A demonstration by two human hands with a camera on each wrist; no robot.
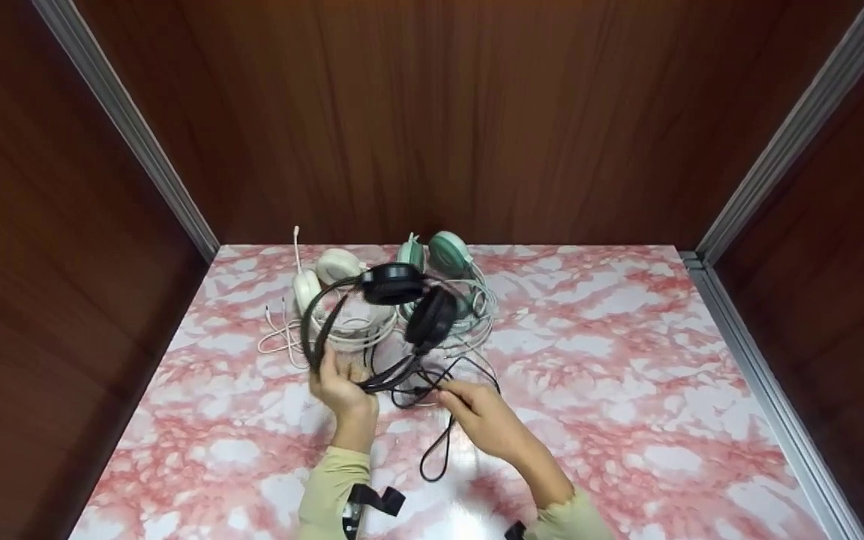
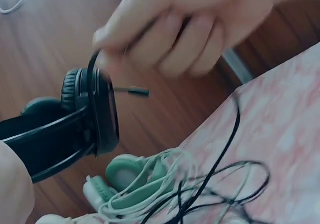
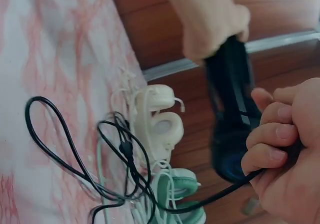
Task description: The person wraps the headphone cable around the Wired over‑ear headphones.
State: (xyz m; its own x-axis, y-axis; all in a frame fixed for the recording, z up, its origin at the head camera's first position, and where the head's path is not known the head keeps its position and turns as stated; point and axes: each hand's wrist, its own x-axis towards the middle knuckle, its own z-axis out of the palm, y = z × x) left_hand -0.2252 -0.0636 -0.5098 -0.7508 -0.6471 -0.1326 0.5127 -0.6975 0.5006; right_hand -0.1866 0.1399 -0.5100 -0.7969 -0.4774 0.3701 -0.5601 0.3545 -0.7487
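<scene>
My left hand (image 1: 346,394) grips the headband of a black headset (image 1: 393,283), holding it above the table with both ear cups facing away from the palm. A short microphone boom (image 2: 132,90) shows beside one cup in the left wrist view. Between its thumb and curled fingers, my right hand (image 1: 488,424) holds the headset's black cable (image 3: 210,203). Below the hands, that cable hangs and lies in loose loops. Behind the black headset lie a white headset (image 1: 337,265) and a green-and-white headset (image 1: 449,253), partly hidden by it.
White cords (image 1: 282,346) spread left of the white headset, and pale cords bunch around the green one. The table (image 1: 627,420) has a red-and-white marbled top. Brown wood-grain panels (image 1: 439,120) enclose the back and sides, with metal rails (image 1: 754,390) along the corners.
</scene>
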